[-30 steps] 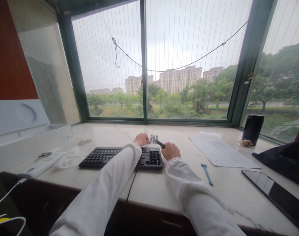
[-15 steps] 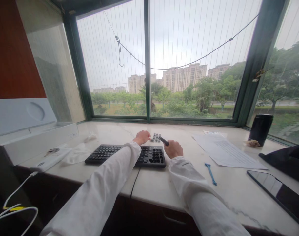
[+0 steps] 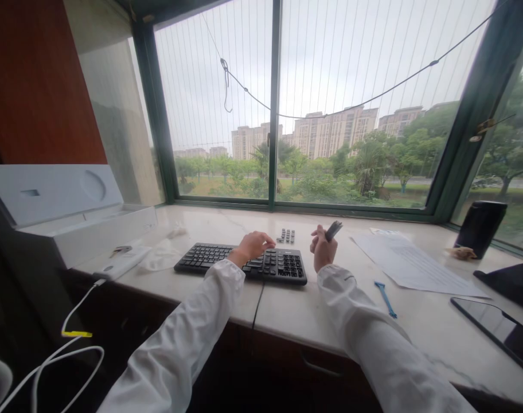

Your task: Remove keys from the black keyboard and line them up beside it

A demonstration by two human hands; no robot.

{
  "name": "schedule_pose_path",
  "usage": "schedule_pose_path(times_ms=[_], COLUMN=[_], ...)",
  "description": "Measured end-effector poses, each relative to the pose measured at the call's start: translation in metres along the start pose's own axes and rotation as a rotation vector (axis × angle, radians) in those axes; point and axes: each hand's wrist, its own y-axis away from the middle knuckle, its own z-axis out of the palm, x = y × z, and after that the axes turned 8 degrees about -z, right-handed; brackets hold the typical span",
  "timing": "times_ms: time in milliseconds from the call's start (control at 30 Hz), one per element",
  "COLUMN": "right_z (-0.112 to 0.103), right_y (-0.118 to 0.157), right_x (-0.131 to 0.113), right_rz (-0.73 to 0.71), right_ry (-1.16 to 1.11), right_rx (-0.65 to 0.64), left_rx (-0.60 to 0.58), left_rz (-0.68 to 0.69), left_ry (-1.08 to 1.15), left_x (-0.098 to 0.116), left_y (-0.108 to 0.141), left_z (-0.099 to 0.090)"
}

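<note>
A black keyboard (image 3: 293,265) lies on the pale marble-like surface, with keycaps off its number pad at the right end. Over its middle hovers my left hand (image 3: 252,246), fingers loosely bent and pointing right, nothing visible between them. Just beyond those fingertips, small grey keycaps (image 3: 288,236) lie in short rows behind the keyboard. My right hand (image 3: 324,249) is raised right of the keyboard, its fingers wrapped round a small black brush (image 3: 334,230) with the frayed-looking end tilted up and right. Fine detail of the brush is blurred.
Farther right are printed sheets (image 3: 412,264), a blue plastic tool (image 3: 386,299), a tablet-like device (image 3: 498,327) and a black cylinder (image 3: 480,229). At left, an open white box (image 3: 102,229) stands near a white power strip (image 3: 121,263) and crumpled tissue (image 3: 160,256). A window (image 3: 356,207) closes off the back.
My right hand has lifted away from the keycaps to the right, turning the brush to point up and right. My left hand has drawn back from the keycaps over the keyboard. The view has shifted left.
</note>
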Motion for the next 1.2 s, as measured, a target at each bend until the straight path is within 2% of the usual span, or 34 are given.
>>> schedule_pose_path(times_ms=[67, 133, 333, 500, 767, 1033, 1200], right_z=[0.011, 0.022, 0.052, 0.065, 0.071, 0.075, 0.081], right_y=[0.001, 0.001, -0.006, -0.005, 0.001, -0.002, 0.000], right_x=[-0.002, -0.001, 0.014, 0.023, 0.027, 0.033, 0.037], right_rz=[0.052, 0.094, 0.272, 0.390, 0.411, 0.408, 0.320], right_ry=[-0.248, -0.365, -0.396, -0.472, -0.480, -0.333, -0.204], right_rx=[0.049, -0.009, -0.155, -0.145, -0.078, -0.123, -0.179], left_rx=[-0.034, -0.045, -0.051, -0.064, -0.012, -0.032, -0.033], left_rz=[0.040, 0.084, 0.079, 0.027, 0.027, 0.036, 0.042], left_ry=[0.015, 0.033, 0.101, 0.104, 0.130, 0.171, 0.150], left_x=[0.001, 0.001, -0.001, -0.001, -0.003, -0.006, -0.007], left_y=[-0.003, -0.005, -0.003, -0.004, -0.005, -0.008, -0.008], left_z=[0.001, 0.005, 0.021, 0.027, 0.035, 0.041, 0.042])
